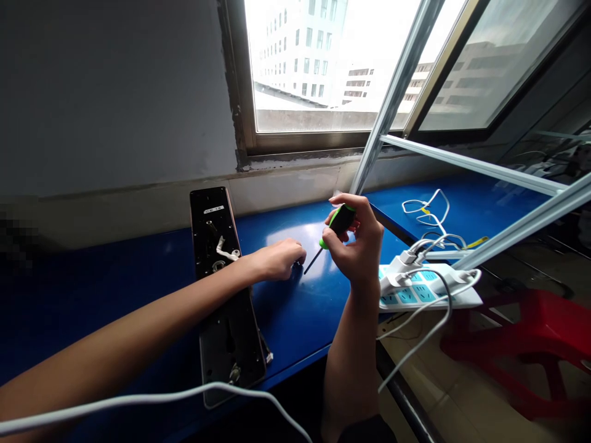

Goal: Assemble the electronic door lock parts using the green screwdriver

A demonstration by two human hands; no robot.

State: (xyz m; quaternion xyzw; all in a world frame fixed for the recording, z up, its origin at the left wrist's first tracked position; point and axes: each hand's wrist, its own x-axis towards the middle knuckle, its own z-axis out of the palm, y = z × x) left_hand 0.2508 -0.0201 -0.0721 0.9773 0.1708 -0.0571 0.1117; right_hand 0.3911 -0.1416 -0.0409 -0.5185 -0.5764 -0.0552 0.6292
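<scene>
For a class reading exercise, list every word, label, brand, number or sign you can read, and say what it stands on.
None reads for certain.
Label on the black panel: printed characters, too small and blurred.
Screwdriver, power strip: no legible text.

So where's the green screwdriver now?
In the head view, the screwdriver is in the right hand, its tip near the left hand, over the blue table.
</scene>
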